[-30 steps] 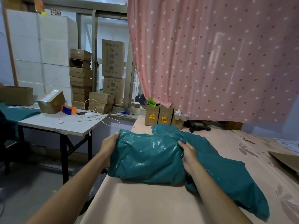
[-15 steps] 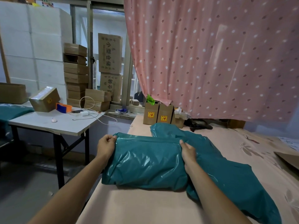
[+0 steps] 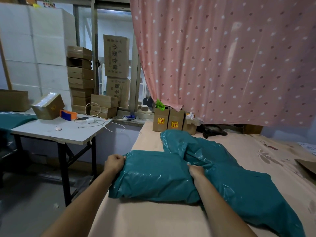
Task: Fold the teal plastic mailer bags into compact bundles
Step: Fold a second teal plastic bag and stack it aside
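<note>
1. The pink-covered work surface (image 3: 153, 218) runs away from me, and the teal mailer bags (image 3: 239, 190) sprawl across it, a loose mass stretching from the small brown cartons (image 3: 168, 121) at the far edge down toward my right.

2. The part I am working on is the folded bundle (image 3: 153, 177), a puffy block lying left of the loose mass and touching it. Its long axis runs side to side, straight across my view, between my two hands.

3. My left hand (image 3: 113, 164) sits at the bundle's left end, right at the edge of the surface, fingers curled shut in a pinch on the far-left corner of the plastic.

4. My right hand (image 3: 196, 171) is at the opposite end, where the bundle meets the loose plastic. The fingers are curled closed into the crease; they seem to grip a fold of teal film, though the tips are buried and I can't see them.

5. Judgement: both hands are about equally near, one on each end, so the next fold probably brings the far edge over toward me, or one end across to the other. The slippery, air-filled plastic may spring open if I ease either pinch.
</note>
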